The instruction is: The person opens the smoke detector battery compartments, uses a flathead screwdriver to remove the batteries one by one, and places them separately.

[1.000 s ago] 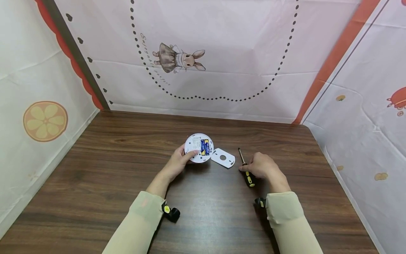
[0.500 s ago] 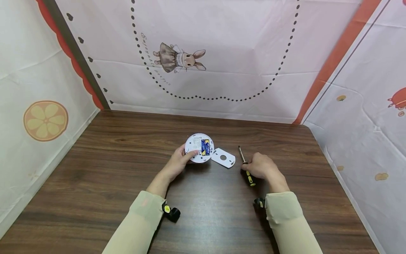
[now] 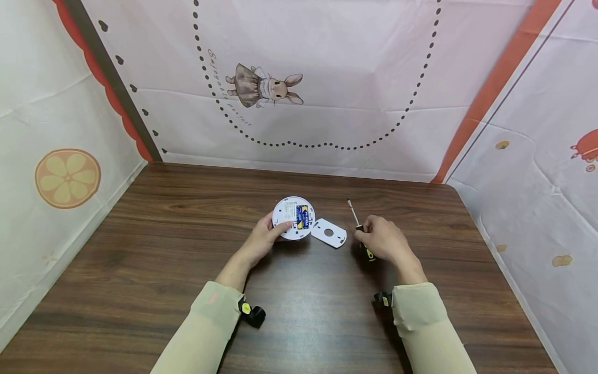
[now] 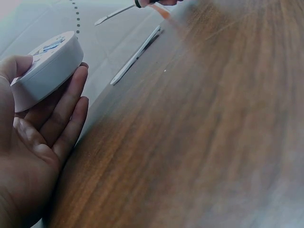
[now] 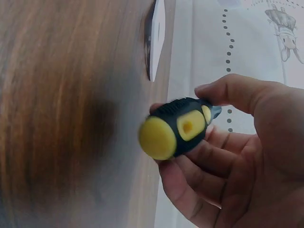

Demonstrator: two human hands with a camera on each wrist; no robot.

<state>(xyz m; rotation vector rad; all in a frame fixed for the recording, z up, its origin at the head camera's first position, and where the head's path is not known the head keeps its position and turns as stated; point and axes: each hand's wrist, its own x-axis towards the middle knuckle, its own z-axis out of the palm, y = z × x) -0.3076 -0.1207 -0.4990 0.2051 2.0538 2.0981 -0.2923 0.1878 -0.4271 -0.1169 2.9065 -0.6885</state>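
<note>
In the head view my left hand (image 3: 258, 243) holds a round white smoke detector (image 3: 284, 210), its thumb on the back face. A blue and yellow battery (image 3: 302, 217) shows in that face. The left wrist view has the detector's white side wall tilted over the curled fingers. My right hand (image 3: 388, 240) grips a black and yellow screwdriver (image 5: 157, 137) by its handle, raised off the table, its flat-tipped metal shaft pointing away from me. Between the hands a white mounting plate (image 3: 320, 228) with a round central hole lies on the table beside the detector.
The dark wooden table (image 3: 299, 311) reaches back to a pale printed cloth (image 3: 327, 124) hanging behind it. More printed cloth closes off the left and right sides. A small black camera sits at each wrist.
My right hand has lifted the screwdriver from the table and shifted it slightly forward, its tip now farther away. The left hand, the smoke detector and the plate have stayed in place.
</note>
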